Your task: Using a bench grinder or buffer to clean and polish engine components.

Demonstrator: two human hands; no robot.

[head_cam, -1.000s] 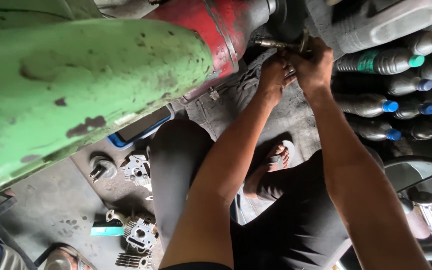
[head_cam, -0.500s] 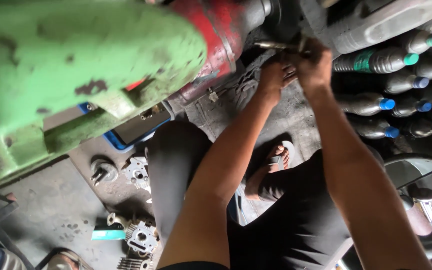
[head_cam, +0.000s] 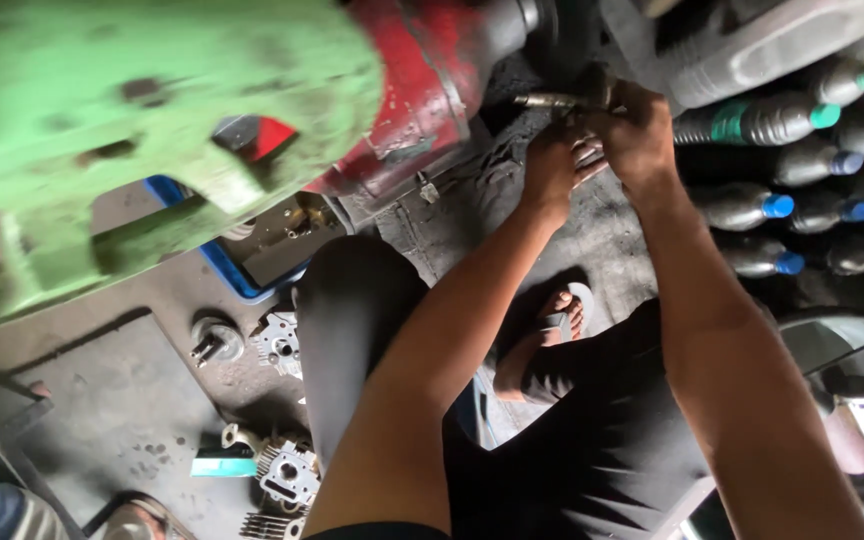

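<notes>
Across the upper left of the frame the green machine body [head_cam: 142,110] fills the view, blurred, with the red housing [head_cam: 427,90] beside it at upper centre. Below them, at lower left, engine parts [head_cam: 287,470] and a small round part [head_cam: 214,342] lie loose on the grey floor [head_cam: 112,420], near a blue tray [head_cam: 217,262].

Upper centre-right, your left hand [head_cam: 552,165] is curled around the near end of a small metal shaft [head_cam: 552,100] that juts out beside the red housing; the fingers are closed, though what they press on is partly hidden. Just right of it, your right hand [head_cam: 637,130] is clenched over the same fitting from above, touching the left.

Judgement: both hands work one small part at arm's reach. Keep your wrists in line with the shaft, press evenly, and hold your head steady so the fitting stays in sight. Your sandalled foot [head_cam: 552,325] sits directly beneath; shift it aside in case something drops.

Far right, rows of grey bottles [head_cam: 752,205] with coloured caps lie stacked, near your right elbow.
</notes>
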